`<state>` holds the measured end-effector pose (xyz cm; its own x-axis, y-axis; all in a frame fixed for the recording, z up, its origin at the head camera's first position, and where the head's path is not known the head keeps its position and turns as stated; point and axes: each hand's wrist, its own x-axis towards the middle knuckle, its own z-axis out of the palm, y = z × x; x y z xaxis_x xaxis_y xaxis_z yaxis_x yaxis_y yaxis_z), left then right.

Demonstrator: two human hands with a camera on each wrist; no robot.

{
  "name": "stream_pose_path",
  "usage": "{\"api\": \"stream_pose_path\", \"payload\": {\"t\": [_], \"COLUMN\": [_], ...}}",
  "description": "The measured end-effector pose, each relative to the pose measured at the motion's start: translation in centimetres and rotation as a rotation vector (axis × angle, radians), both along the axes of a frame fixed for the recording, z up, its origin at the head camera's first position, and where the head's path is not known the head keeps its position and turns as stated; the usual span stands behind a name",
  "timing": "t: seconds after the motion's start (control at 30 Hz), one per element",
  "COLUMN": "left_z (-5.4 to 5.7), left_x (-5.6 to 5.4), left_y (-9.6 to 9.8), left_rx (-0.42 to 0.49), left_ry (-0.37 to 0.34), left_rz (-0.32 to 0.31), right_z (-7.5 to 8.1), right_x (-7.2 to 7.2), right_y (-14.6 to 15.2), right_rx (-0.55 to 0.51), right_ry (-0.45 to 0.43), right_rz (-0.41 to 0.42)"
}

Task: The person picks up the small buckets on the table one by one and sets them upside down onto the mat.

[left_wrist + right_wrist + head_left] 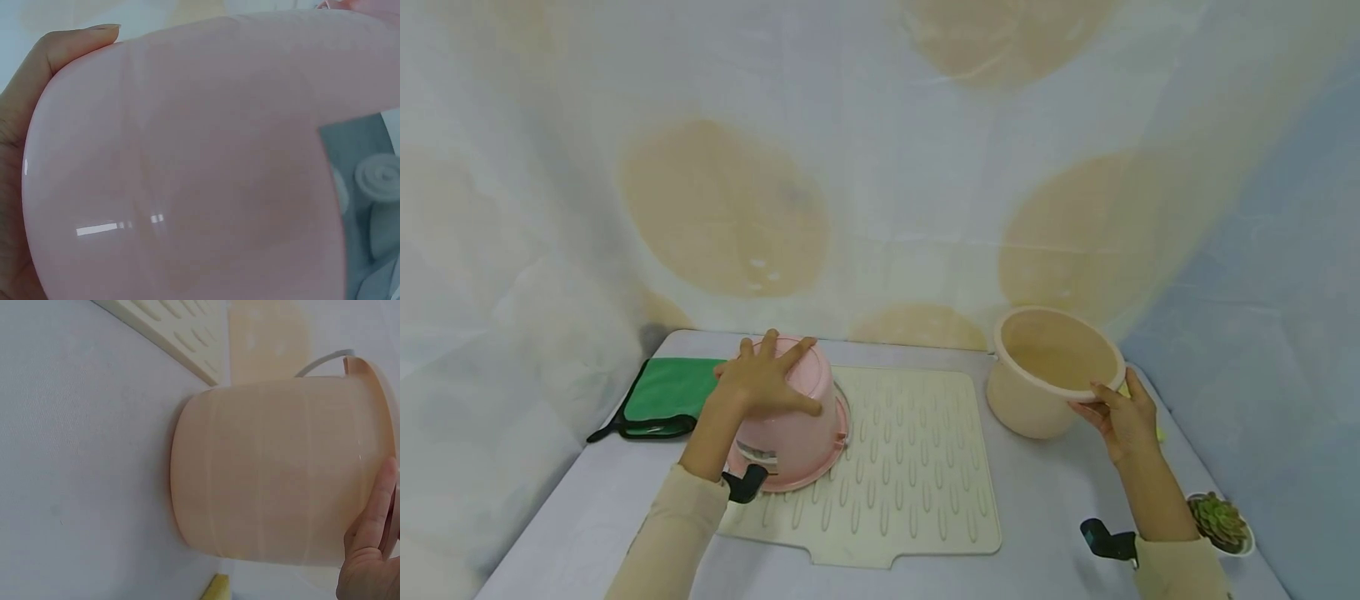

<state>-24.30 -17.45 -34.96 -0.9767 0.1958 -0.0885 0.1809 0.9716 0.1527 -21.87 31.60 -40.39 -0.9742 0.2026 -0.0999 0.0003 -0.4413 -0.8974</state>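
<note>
A pink bucket (793,446) stands upside down on the left part of a cream ribbed drying mat (917,467). My left hand (767,387) grips its upturned base, fingers spread over the bottom and the thumb down the side. In the left wrist view the bucket's pink wall (187,156) fills most of the picture, and a printed label shows at the right. To the right of the mat a peach bucket (1030,404) has its mouth up and looks slightly tilted. My right hand (1123,421) pinches its near right rim; the wire handle (325,361) shows in the right wrist view.
Left of the pink bucket lies a green cloth item with black edging (673,390). A small potted succulent (1217,521) sits at the table's right edge. Something yellow (217,587), mostly hidden, lies behind the peach bucket. Patterned fabric (887,208) hangs behind the table.
</note>
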Motion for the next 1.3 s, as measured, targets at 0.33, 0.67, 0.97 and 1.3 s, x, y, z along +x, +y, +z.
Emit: {"api": "stream_pose_path", "payload": {"t": [0.33,0.67,0.97,1.3], "left_z": [0.0,0.4,0.1,-1.5], "left_x": [-0.4,-0.3,-0.1,-0.5], "left_y": [0.1,0.0,-0.1,-0.4], "left_rx": [0.016,0.015,0.031,0.084], "left_ry": [-0.053,-0.056,-0.034,0.176], "left_rz": [-0.007,-0.019,-0.038,-0.052], "right_z": [-0.3,-0.5,-0.8,-1.6], "right_x": [0.3,0.3,0.7,1.4], "right_y": [0.3,0.3,0.7,1.1], "right_rx": [0.023,-0.022,-0.21,-0.416], "right_ry": [-0.008,0.034,0.073,0.162], "right_rz": [0.004,-0.06,-0.116,-0.122]}}
